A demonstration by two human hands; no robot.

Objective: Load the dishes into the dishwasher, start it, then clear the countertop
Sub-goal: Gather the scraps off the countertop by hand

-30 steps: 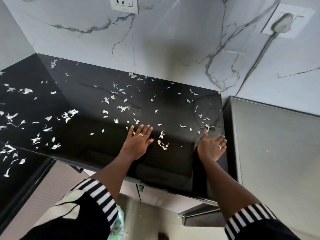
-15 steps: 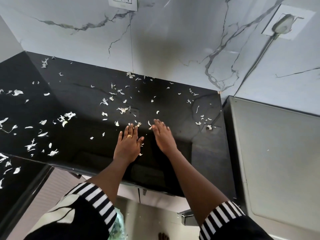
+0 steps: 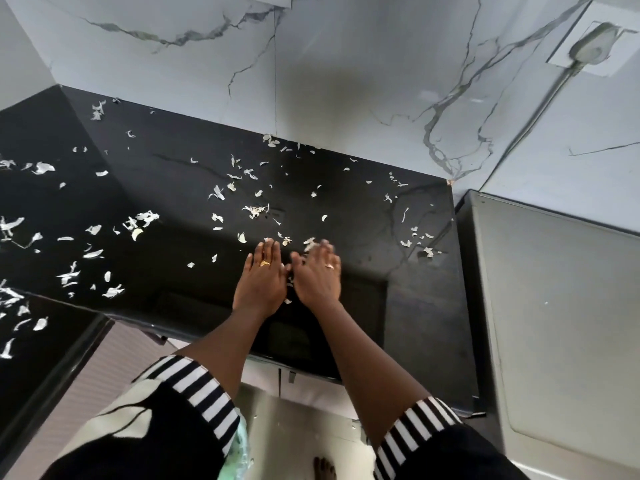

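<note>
A glossy black countertop (image 3: 346, 202) is strewn with several pale peel scraps (image 3: 256, 210). My left hand (image 3: 261, 282) lies flat on the counter near its front edge, fingers straight, a gold ring on one finger. My right hand (image 3: 317, 277) lies flat right beside it, fingers straight and slightly blurred, with a few scraps at its fingertips and between the two hands. Neither hand holds anything.
A grey appliance top (image 3: 561, 306) adjoins the counter on the right. A marble-look wall (image 3: 346, 81) backs the counter, with a plugged socket (image 3: 588, 43) at upper right. More scraps (image 3: 69, 275) lie on the counter's left part.
My right hand swept leftward across the counter from its right end and now lies against my left hand. My left hand stayed nearly in place.
</note>
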